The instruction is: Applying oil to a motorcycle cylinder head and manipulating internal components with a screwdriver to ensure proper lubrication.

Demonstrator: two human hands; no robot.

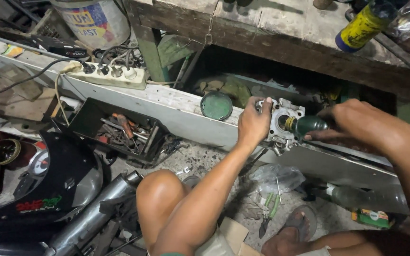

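Left hand (252, 124) grips a grey metal engine part (281, 124) on the white ledge (176, 106).

Its fingers are curled shut around the part's left side, steadying it on the ledge's top edge. Right hand (357, 124) is closed around the dark green handle of a tool (307, 125), whose brass tip sits in the part's round opening. 1 green lid (216, 105) lies on the ledge just left of the left hand. Farther left, a white power strip (107, 75) rests near the ledge's far end, above a black tray of tools (115, 128).
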